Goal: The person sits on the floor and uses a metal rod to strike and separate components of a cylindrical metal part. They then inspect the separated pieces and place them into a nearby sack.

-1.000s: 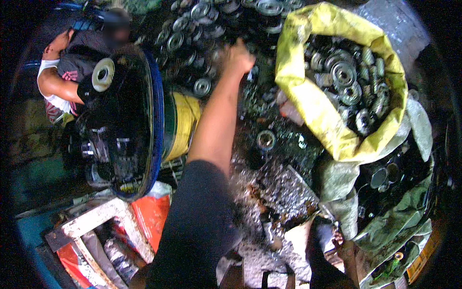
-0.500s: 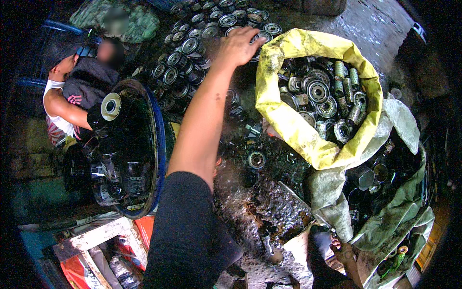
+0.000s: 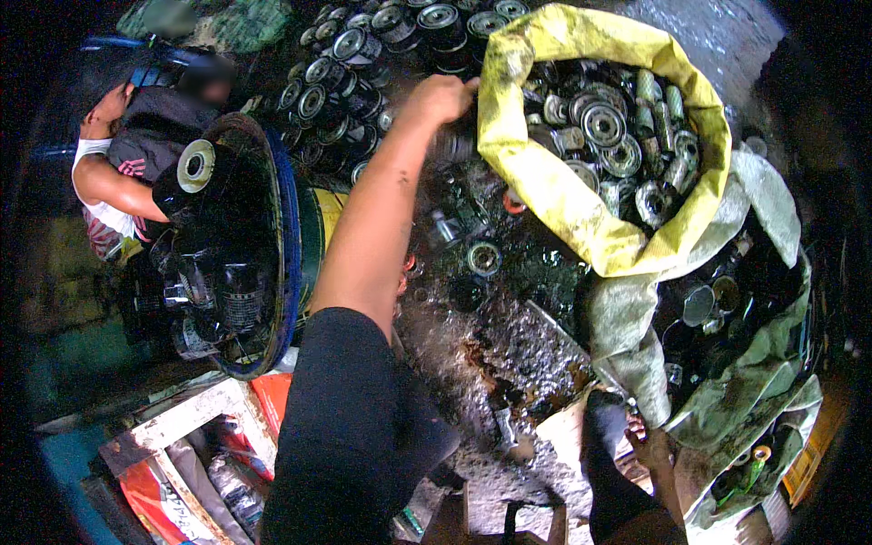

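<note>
My left arm reaches up the middle, and my left hand (image 3: pixel 443 98) is closed beside the rim of a yellow sack (image 3: pixel 501 136). Just below the fingers hangs a motion-blurred oil filter (image 3: pixel 454 143), gripped from above. Within the sack lie several used oil filters (image 3: pixel 602 123) and cylindrical filter elements (image 3: pixel 660 127). A pile of dark oil filters (image 3: pixel 359 45) spreads on the floor beyond the hand. Low at the right, my right hand (image 3: pixel 649 450) has its fingers curled next to a grey sack (image 3: pixel 627 327); what they hold is hidden. A metal rod (image 3: pixel 559 329) slants toward it.
At left, a seated person (image 3: pixel 113 177) has a dark-gloved hand at a filter (image 3: pixel 195 166) over a blue-rimmed drum (image 3: pixel 289 254). A white frame (image 3: pixel 182 427) lies nearer. A single filter (image 3: pixel 484 259) rests on the wet, oily floor (image 3: pixel 509 363).
My left hand has gone from spread over the pile to closed around a filter, nearer the yellow sack. The whole view has shifted, with the sack higher. The other person has raised one hand.
</note>
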Demonstrator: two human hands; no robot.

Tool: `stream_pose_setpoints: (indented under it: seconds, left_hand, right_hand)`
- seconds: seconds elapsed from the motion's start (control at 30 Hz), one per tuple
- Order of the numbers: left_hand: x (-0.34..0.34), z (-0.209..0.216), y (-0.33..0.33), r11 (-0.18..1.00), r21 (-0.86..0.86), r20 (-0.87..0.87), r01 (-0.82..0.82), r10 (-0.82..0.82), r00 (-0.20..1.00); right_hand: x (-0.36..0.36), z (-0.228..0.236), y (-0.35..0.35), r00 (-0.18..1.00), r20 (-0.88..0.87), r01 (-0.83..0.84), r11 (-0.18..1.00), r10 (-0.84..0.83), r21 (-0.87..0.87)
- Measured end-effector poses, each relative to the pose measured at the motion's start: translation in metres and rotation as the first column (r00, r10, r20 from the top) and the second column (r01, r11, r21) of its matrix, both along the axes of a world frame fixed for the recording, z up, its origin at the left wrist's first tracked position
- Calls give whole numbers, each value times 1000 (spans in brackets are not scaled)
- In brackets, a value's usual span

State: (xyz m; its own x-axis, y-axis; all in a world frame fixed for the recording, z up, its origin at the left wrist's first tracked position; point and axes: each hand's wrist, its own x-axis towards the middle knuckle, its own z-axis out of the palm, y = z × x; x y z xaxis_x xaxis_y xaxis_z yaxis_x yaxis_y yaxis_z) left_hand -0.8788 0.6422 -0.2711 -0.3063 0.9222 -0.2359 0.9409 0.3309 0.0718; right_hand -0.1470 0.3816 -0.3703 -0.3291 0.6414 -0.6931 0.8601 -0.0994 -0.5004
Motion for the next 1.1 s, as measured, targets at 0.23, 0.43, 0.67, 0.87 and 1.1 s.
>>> stream_pose_setpoints:
  seconds: [0.23, 0.43, 0.67, 0.87, 1.1]
  left_hand:
    - [-28, 7, -31, 932, 224, 398, -286, 181, 900]
    - [-20, -40, -36, 985, 92, 314, -146, 110, 943]
    - [-18, -102, -24, 981, 175, 149, -88, 62, 987]
    - [4, -60, -45, 991, 15, 89, -130, 128, 988]
    - [-37, -36, -101, 950, 290, 67, -113, 98, 993]
  right_hand:
    - [-2, 8, 4, 992, -60, -118, 990, 113, -80]
    - [-28, 21, 2, 997, 39, -63, 993, 67, -99]
    - [-31, 39, 7, 1000, 14, -7, 984, 10, -178]
    - [-18, 27, -2, 1000, -7, -4, 995, 3, -97]
    - [-12, -15, -16, 990, -122, -65, 998, 66, 14]
